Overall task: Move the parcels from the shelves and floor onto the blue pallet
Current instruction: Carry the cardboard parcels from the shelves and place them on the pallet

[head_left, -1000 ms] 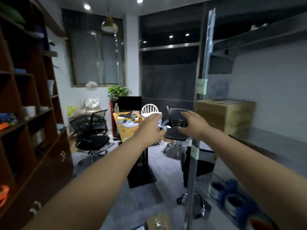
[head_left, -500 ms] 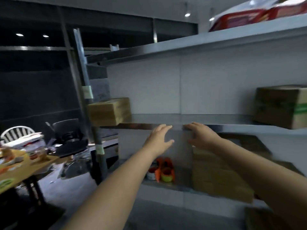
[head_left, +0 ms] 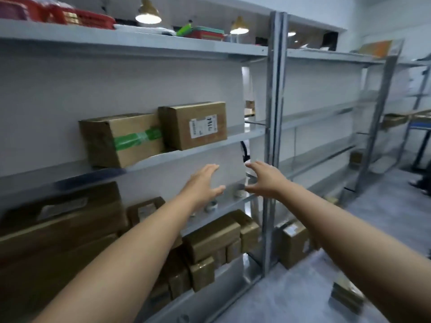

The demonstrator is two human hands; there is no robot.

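In the head view, the left grip (head_left: pixel 203 185) and right grip (head_left: pixel 263 180) reach forward side by side. Both are released, fingers spread, grasping nothing, just below the middle shelf (head_left: pixel 245 136). On that shelf the green-taped parcel (head_left: pixel 123 141) touches the labelled parcel (head_left: pixel 193 125). Stacked parcels (head_left: pixel 212 238) fill the lower shelves. A blurred parcel (head_left: pixel 347 297) lies on the floor.
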